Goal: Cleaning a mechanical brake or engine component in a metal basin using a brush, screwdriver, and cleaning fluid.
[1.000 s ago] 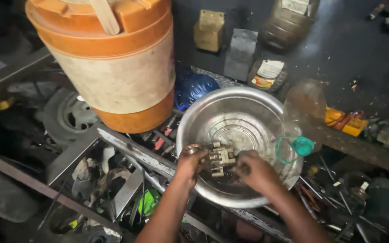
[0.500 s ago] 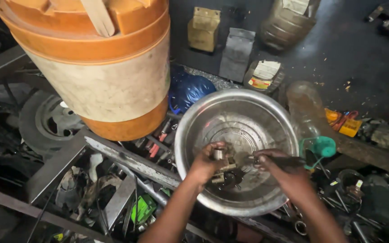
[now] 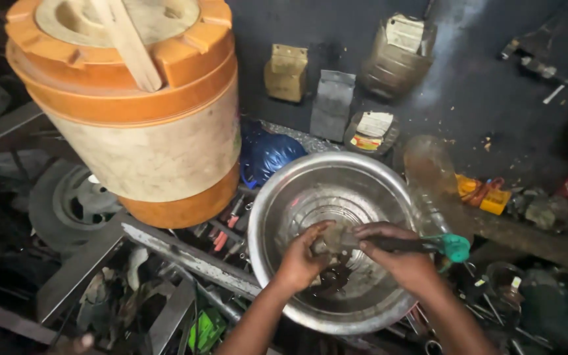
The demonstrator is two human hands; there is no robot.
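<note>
Scrubbing away here: left hand [image 3: 300, 260] has its fingers clamped on a small grimy metal part [image 3: 336, 238] over the bowl [image 3: 277, 197], right hand [image 3: 399, 256] gripping a brush [image 3: 453, 247] pointing to 3 o'clock. Dark gunk sits in the bowl at 6 o'clock, so cleaning looks midway, part's not clean yet.

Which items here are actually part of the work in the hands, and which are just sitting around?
In use:
- left hand gripping a small grimy metal part
- right hand working a dark brush against it
- steel bowl beneath both

Lying about:
- orange and cream cooler jug
- blue bag
- clear plastic bottle with green cap
- wheel
</note>
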